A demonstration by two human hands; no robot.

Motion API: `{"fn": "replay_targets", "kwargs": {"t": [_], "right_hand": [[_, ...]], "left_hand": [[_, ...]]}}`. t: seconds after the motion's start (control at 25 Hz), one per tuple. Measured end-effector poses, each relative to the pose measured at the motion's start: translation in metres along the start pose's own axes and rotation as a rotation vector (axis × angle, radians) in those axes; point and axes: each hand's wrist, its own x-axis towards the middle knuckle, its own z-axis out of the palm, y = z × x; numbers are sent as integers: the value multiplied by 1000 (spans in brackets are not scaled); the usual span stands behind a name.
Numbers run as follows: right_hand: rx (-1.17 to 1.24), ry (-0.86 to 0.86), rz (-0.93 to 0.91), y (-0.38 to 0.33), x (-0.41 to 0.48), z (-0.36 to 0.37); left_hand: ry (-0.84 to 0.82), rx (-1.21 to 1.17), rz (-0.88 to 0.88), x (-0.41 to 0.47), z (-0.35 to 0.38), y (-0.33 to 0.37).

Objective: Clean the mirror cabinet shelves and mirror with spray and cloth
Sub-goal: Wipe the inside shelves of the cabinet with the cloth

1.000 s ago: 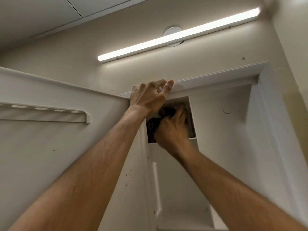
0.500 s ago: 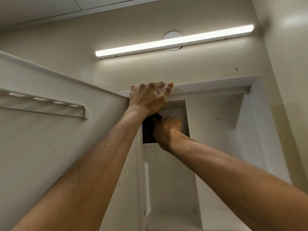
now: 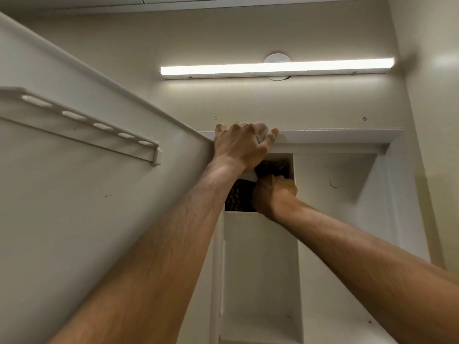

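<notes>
I look up into the open white mirror cabinet (image 3: 335, 135). My left hand (image 3: 242, 142) grips the cabinet's top edge where the open door (image 3: 104, 189) meets it. My right hand (image 3: 273, 196) is closed on a dark cloth (image 3: 238, 197) and presses it inside the small top compartment, above a white shelf (image 3: 258, 214). Most of the cloth is hidden behind both hands. No spray bottle is in view.
The door's inner face carries a white slotted rail (image 3: 82, 125) on the left. A long lit tube lamp (image 3: 275, 68) hangs on the wall above the cabinet. A taller compartment (image 3: 260, 276) opens below the shelf, and the wall stands close at the right.
My right hand has shifted slightly right and lower inside the top compartment with the cloth. My left hand keeps its grip on the top edge. The view has tilted a little.
</notes>
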Motion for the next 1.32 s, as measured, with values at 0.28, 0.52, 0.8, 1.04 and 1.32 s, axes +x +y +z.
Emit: {"fn": "replay_targets", "kwargs": {"t": [0.28,0.52,0.8,1.04,1.32], "right_hand": [[554,34,114,-7,5,15],[829,398,91,-2,-29,22],[225,-118,-55,-14,-19,-23],[-96,184,-258,-10,-32,-18],[29,-66,-334,15,-20,-24]], "left_hand": [[-24,-10,0,-2,-3,1],[-40,5,-5,0,-4,1],[-23,14,5,0,-3,1],[18,29,9,3,6,-1],[51,30,3,2,8,1]]}}
